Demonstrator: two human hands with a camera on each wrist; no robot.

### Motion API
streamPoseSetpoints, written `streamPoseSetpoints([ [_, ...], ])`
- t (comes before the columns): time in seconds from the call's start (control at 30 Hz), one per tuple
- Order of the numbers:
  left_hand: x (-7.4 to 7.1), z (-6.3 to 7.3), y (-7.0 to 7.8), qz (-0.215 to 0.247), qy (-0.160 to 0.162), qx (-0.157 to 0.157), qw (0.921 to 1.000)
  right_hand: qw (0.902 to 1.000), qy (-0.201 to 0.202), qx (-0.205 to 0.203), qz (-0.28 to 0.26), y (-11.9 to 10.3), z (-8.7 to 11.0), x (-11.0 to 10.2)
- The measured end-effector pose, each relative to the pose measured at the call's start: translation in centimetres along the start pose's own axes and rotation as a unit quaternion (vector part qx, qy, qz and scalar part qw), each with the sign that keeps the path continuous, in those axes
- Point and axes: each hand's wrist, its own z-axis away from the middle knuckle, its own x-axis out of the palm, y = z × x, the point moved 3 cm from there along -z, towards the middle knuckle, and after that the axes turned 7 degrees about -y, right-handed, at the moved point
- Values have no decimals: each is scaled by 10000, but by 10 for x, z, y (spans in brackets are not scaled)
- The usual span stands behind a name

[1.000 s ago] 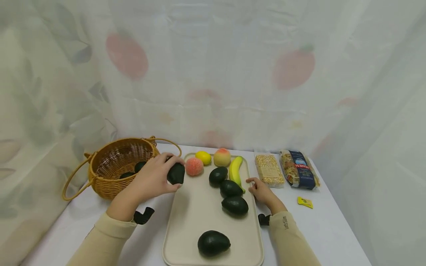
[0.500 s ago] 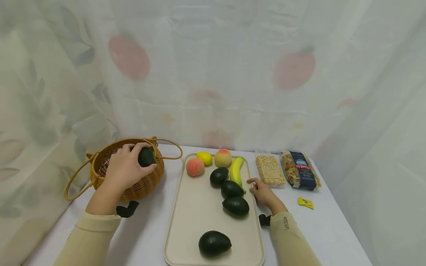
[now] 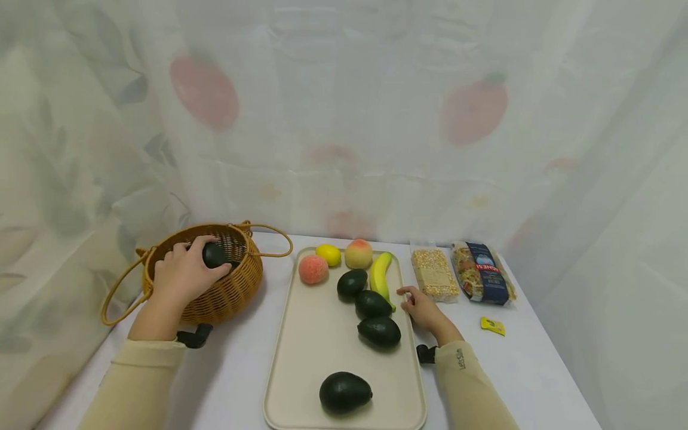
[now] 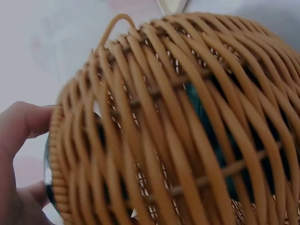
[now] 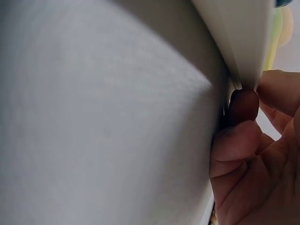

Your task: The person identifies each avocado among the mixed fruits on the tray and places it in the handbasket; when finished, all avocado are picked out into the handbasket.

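Note:
My left hand grips a dark green avocado within the mouth of the wicker basket at the left. In the left wrist view, the thumb and fingers show beside the basket rim, and more dark green shows through the weave. My right hand pinches the right rim of the beige tray; the right wrist view shows its fingertips at the tray's edge. On the tray lie several avocados, one of them alone near the front, and a banana.
A pink-red fruit, a lemon and a peach sit at the tray's far end. Right of it lie a bag of corn kernels, a pasta bag and a small yellow packet. One basket handle leans toward the tray.
My left hand has carried the avocado leftward from over the tray's edge to the basket, then lowered it into the opening. The right hand has stayed at the tray rim.

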Motion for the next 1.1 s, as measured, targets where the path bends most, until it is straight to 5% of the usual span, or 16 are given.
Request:
streamPoseSetpoints([
  [0.27, 6, -11, -16, -73, -744, -109, 9971, 10000, 19, 29, -11, 0, -1, -1],
  [0.63, 8, -29, -26, -274, -1782, -112, 9835, 10000, -4, 41, -38, 2, -2, -1],
  [1.1, 19, -43, -32, -306, -1919, -87, 9809, 9999, -32, 72, -78, 1, -3, 0],
])
